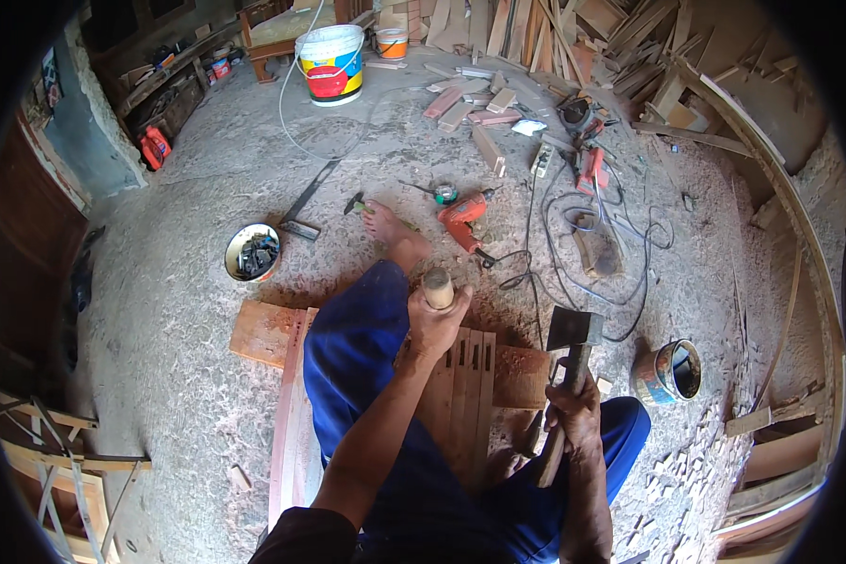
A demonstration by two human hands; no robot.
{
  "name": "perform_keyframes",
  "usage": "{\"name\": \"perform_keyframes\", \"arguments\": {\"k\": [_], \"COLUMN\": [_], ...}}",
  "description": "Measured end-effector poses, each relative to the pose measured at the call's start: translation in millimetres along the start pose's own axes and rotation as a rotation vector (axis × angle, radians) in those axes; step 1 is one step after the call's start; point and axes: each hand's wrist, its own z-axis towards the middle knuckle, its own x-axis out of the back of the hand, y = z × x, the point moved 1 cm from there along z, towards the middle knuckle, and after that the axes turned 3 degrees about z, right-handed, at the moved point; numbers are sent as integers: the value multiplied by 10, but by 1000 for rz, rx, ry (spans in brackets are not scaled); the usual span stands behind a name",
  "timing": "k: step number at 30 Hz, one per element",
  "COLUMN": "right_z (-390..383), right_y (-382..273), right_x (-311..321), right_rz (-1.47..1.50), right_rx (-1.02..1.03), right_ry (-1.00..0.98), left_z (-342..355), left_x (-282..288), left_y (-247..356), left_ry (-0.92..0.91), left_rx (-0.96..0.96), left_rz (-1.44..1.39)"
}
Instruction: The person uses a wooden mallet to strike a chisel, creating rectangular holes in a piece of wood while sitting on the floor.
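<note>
My left hand (430, 324) is closed round the wooden handle of a chisel (437, 285). Its round butt end points up, and the blade is hidden below my fist. In my right hand (576, 412) I grip a hammer (576, 329) by its wooden shaft, with the blocky dark metal head raised. The head is apart from the chisel. Beneath my left forearm lie narrow wooden pieces (484, 376) side by side, with slots cut near their far ends. They rest across a reddish board (261, 331). My bent left leg, in blue trousers, covers part of the wood.
An orange power drill (462, 221) lies past my foot, near tangled cables (644, 244). Left are a tub of metal pieces (254, 252) and another hammer (301, 228). A can (669, 371) stands right. Beyond are wood offcuts (489, 150) and a paint bucket (331, 64).
</note>
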Motion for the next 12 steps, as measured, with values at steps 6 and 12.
{"name": "perform_keyframes", "arguments": {"k": [6,12], "right_z": [-50,55], "right_y": [-81,943], "right_x": [-19,410], "right_rz": [-61,356], "right_rx": [-39,-345], "right_ry": [32,-150], "left_z": [-17,-141], "left_x": [44,127], "left_y": [4,-275], "left_ry": [51,128], "left_rx": [17,195], "left_rz": [99,-225]}}
